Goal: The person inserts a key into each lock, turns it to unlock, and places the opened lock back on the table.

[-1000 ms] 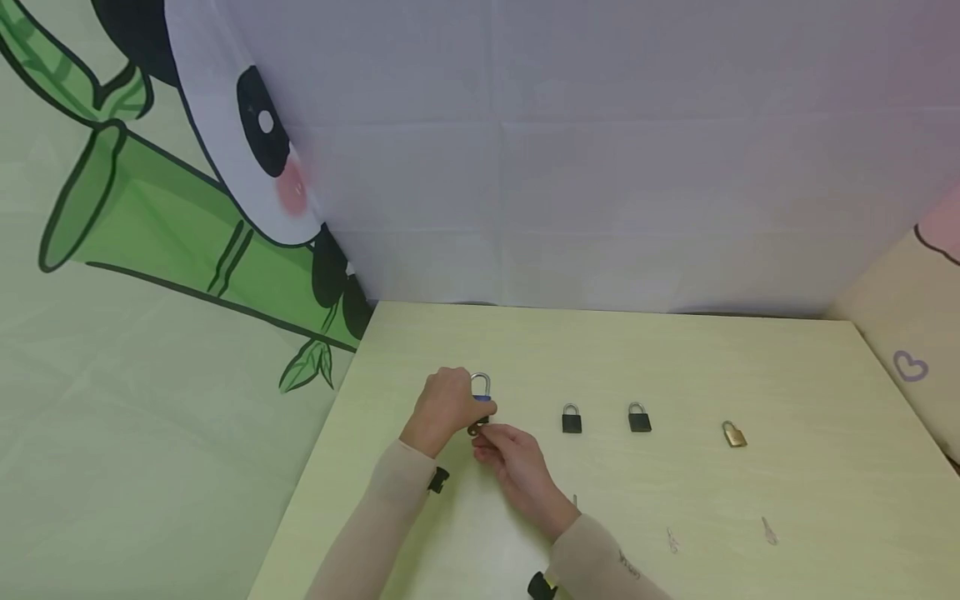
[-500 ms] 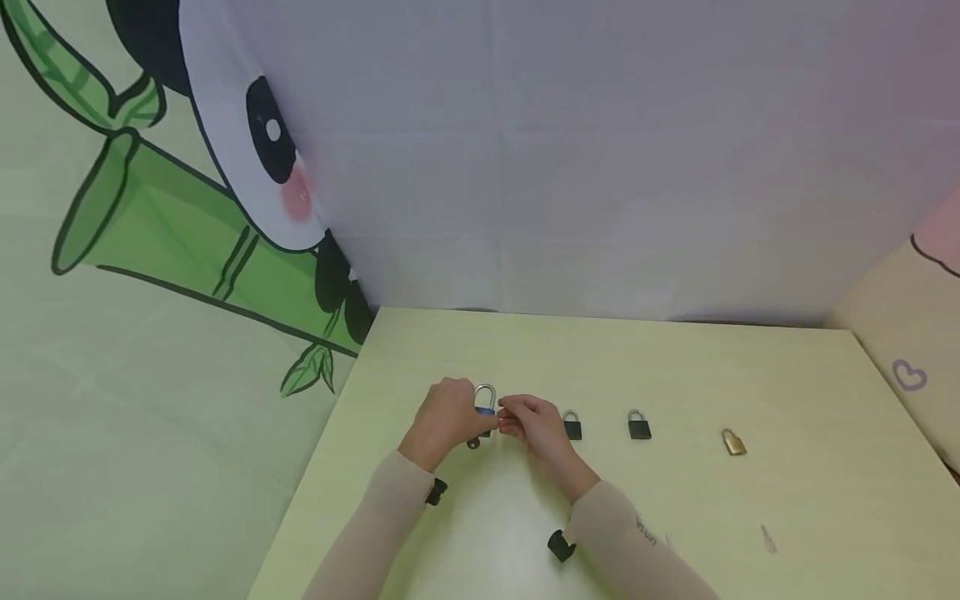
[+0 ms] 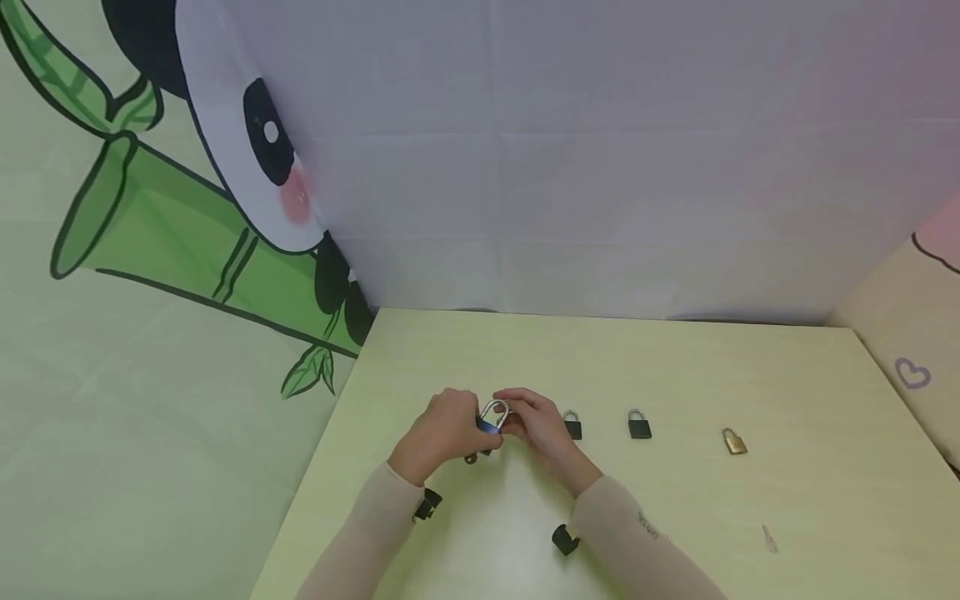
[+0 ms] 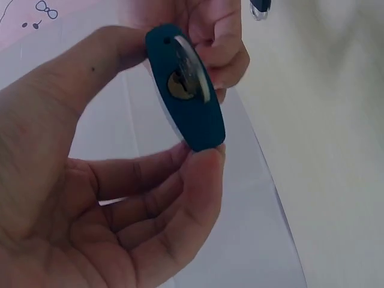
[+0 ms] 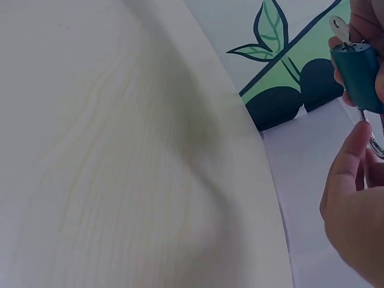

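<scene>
My left hand [image 3: 447, 425] pinches a blue padlock [image 3: 489, 425] by its body, between thumb and fingers, above the table. A key [image 4: 192, 69] stands in the keyhole, plain in the left wrist view. The padlock's silver shackle [image 3: 497, 406] points up and away, tilted to the right in the head view. On that shackle are the curled fingers and thumb of my right hand [image 3: 543, 433]. In the right wrist view, one fingertip [image 5: 364, 129] of that hand meets the shackle just beyond the padlock's body [image 5: 358, 75]. Whether the shackle is locked I cannot tell.
Two dark padlocks, one [image 3: 572, 426] close behind my right hand and another [image 3: 639, 425] farther right, lie on the table [image 3: 675, 358]. Beyond them lies a brass padlock [image 3: 734, 442]. A loose key [image 3: 770, 539] lies nearer the front right. A cloth wall [image 3: 600, 208] rises behind the table.
My right hand has left the key at the padlock's lower end and moved up to the shackle. The padlock has tilted to the right in my left hand.
</scene>
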A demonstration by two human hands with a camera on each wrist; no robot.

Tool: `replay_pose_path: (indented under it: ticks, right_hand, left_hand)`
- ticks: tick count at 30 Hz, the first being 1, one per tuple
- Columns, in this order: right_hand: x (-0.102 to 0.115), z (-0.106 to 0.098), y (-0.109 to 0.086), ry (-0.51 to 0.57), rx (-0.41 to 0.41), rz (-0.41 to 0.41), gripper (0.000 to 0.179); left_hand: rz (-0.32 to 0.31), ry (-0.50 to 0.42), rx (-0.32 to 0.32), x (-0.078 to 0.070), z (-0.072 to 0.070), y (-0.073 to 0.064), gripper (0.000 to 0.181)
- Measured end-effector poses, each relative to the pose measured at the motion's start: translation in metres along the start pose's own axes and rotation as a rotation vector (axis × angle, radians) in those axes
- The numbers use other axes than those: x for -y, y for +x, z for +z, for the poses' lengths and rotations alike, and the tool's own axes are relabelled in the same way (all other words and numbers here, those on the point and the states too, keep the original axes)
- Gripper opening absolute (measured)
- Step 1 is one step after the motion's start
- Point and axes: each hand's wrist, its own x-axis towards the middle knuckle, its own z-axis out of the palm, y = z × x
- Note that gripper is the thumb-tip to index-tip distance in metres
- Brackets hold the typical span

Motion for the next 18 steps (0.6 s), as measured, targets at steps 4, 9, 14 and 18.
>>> replay_pose_path:
  ticks: [4,9,14,18]
  right_hand:
    - [0.002,-0.005,-0.004,-0.004,0.036,-0.014,0.026]
    - [0.005,-0.013,-0.012,-0.026,0.031,-0.022,0.026]
    - [0.006,-0.021,-0.021,-0.065,0.022,-0.009,0.025]
    - [0.007,-0.026,-0.028,-0.111,0.024,0.011,0.024]
  left_hand:
    - [0.077,0.006,0.055,0.004,-0.004,0.000,0.029]
    - [0.175,0.090,0.087,0.008,-0.002,0.002,0.034]
    - [0.196,0.140,0.086,0.006,-0.003,0.003,0.036]
    - [0.180,0.175,0.072,0.003,-0.006,0.004,0.035]
